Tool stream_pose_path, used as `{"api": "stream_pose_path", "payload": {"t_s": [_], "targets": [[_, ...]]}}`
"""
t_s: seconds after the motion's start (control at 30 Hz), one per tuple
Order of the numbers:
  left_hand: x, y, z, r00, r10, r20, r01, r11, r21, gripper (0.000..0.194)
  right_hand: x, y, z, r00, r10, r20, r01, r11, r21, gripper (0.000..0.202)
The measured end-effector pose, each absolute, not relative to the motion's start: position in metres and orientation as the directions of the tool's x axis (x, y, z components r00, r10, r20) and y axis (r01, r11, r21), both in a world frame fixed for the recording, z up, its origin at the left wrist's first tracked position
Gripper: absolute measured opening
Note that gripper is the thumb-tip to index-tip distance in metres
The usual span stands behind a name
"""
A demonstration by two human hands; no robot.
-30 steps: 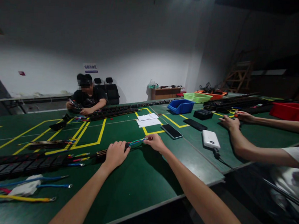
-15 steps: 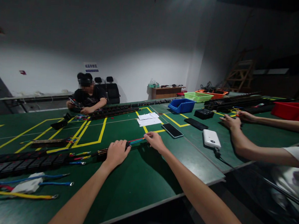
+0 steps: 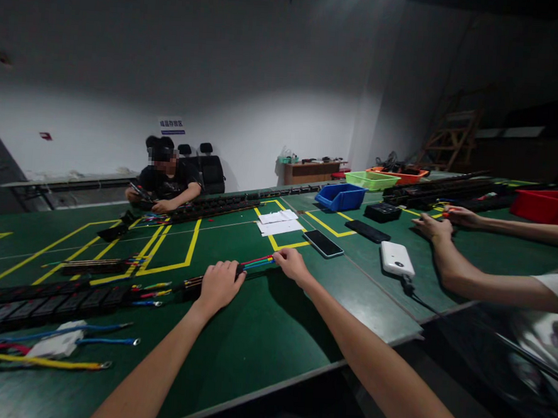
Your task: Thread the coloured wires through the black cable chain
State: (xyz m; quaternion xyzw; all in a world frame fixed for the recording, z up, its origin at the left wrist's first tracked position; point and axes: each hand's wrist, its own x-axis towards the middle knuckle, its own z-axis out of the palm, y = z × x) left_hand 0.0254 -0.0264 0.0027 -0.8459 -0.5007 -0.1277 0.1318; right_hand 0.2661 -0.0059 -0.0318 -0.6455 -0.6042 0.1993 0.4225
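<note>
Fingers of the left hand (image 3: 218, 283) curl over the dark end of a wire bundle (image 3: 255, 262) lying on the green table (image 3: 252, 333), while the right hand (image 3: 292, 265) pinches the bundle's coloured wire tips. Just beyond lie a smartphone (image 3: 323, 243) and white papers (image 3: 278, 223). Farther right, a co-worker's hands (image 3: 433, 226) rest near a white power bank (image 3: 397, 259).

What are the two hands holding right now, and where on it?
The left hand presses the black strip's end, where the coloured wires leave it; the right hand pinches the wires' free ends.
</note>
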Motion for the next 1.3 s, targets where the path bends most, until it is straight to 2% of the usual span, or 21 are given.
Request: {"api": "stream_pose_path", "payload": {"t_s": [0.4, 0.7, 0.9, 1.0, 1.13, 1.2, 1.3], "targets": [[0.024, -0.024, 0.0, 0.476, 0.802, 0.361, 0.87, -0.489, -0.063, 0.038, 0.261, -0.005, -0.038, 0.216, 0.933, 0.288, 0.585, 0.112, -0.803, 0.022], [0.024, -0.024, 0.001, 0.472, 0.809, 0.351, 0.869, -0.493, -0.031, 0.037, 0.263, -0.006, -0.037, 0.192, 0.936, 0.294, 0.625, 0.114, -0.772, 0.03], [0.025, -0.026, 0.001, 0.466, 0.808, 0.36, 0.879, -0.47, -0.083, 0.037, 0.262, -0.006, -0.036, 0.211, 0.924, 0.318, 0.613, 0.128, -0.78, 0.029], [0.024, -0.025, 0.0, 0.47, 0.805, 0.362, 0.875, -0.478, -0.073, 0.037, 0.261, -0.007, -0.033, 0.232, 0.937, 0.261, 0.494, 0.118, -0.862, 0.034], [0.024, -0.024, 0.0, 0.472, 0.807, 0.355, 0.872, -0.486, -0.054, 0.037, 0.258, -0.01, -0.027, 0.202, 0.978, 0.056, 0.123, 0.031, -0.992, 0.025], [0.024, -0.025, 0.001, 0.47, 0.811, 0.349, 0.873, -0.484, -0.053, 0.038, 0.257, -0.011, -0.023, 0.178, 0.984, -0.004, -0.029, 0.001, -1.0, 0.018], [0.024, -0.026, 0.002, 0.47, 0.813, 0.344, 0.875, -0.481, -0.06, 0.038, 0.259, -0.014, -0.017, 0.164, 0.985, -0.063, -0.16, -0.037, -0.986, 0.015]]}}
